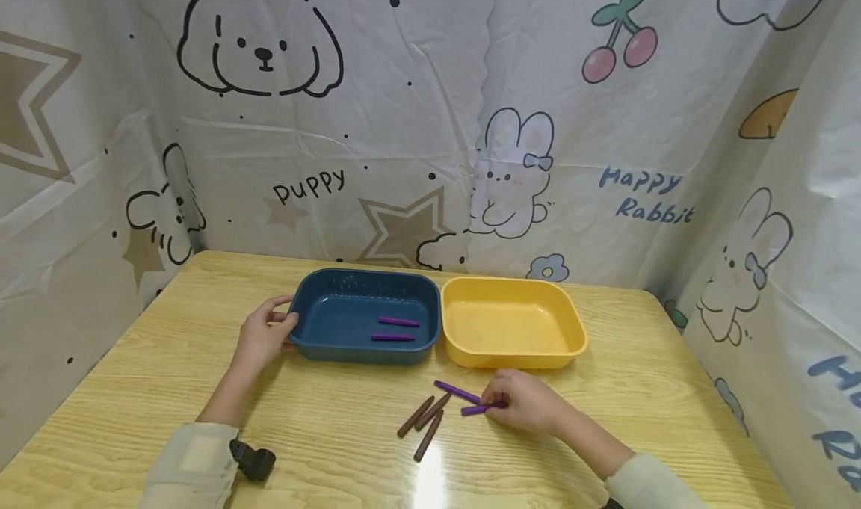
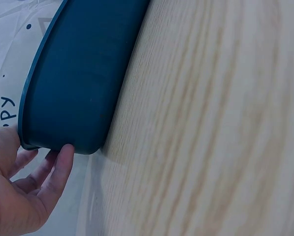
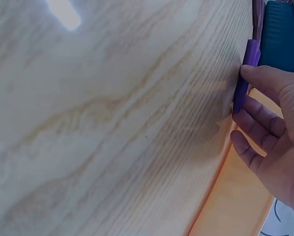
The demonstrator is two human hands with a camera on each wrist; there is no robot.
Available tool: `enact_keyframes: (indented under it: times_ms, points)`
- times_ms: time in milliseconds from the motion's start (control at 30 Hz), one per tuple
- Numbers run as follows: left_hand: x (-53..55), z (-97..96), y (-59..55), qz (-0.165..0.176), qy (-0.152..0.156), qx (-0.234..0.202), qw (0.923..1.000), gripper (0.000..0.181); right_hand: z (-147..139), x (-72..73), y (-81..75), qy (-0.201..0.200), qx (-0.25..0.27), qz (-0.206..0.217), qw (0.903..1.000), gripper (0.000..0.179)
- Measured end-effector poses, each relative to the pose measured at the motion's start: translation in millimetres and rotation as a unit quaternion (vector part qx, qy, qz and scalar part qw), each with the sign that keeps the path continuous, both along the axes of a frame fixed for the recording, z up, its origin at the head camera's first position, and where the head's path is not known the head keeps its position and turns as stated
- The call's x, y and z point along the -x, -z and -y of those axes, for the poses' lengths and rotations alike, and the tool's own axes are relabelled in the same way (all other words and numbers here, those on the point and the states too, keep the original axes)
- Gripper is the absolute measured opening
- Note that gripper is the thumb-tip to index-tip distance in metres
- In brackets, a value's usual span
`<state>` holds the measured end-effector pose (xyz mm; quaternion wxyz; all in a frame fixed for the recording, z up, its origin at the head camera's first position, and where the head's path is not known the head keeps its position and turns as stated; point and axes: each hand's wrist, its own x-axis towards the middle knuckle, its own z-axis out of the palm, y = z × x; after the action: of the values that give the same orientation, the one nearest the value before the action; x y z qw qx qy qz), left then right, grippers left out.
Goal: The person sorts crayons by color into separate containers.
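My left hand [image 1: 261,335] holds the left end of a dark blue tray [image 1: 366,355], thumb at the rim and fingers against the outer wall in the left wrist view. Two purple crayons [image 1: 393,337] lie inside that tray. Over the table in front of the yellow tray [image 1: 514,360], my right hand [image 1: 523,403] pinches a purple crayon [image 3: 242,91] between thumb and fingers. Another purple crayon [image 1: 456,391] lies right beside it, partly behind the fingertips. To the left, three brown crayons [image 1: 428,436] lie loosely together on the wood.
The two trays stand side by side towards the back of the wooden table [image 1: 323,434]. A printed cloth [image 1: 417,120] hangs behind the table and along both sides. Light glares off the tabletop near the front.
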<state>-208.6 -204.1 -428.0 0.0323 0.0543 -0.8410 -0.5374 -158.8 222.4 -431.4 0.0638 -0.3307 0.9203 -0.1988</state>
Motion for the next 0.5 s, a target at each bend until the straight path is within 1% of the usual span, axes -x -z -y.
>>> enact_keyframes:
  times_ms: [133,333,500]
  points:
    - [-0.2,-0.5,-0.4,0.001,0.003,-0.001,1.0,0.048,-1.1,-0.8,-0.6,-0.003,0.005,-0.006,1.0,0.006]
    - [-0.7,-0.7,-1.5,0.003,0.003,-0.002,1.0,0.048,-2.5,-1.3,-5.3,0.0,0.016,-0.004,0.9999,0.006]
    - [-1.3,-1.0,-1.4,0.005,-0.001,-0.004,1.0,0.048,-1.9,-1.0,-10.7,0.0,0.025,-0.016,0.9996,0.006]
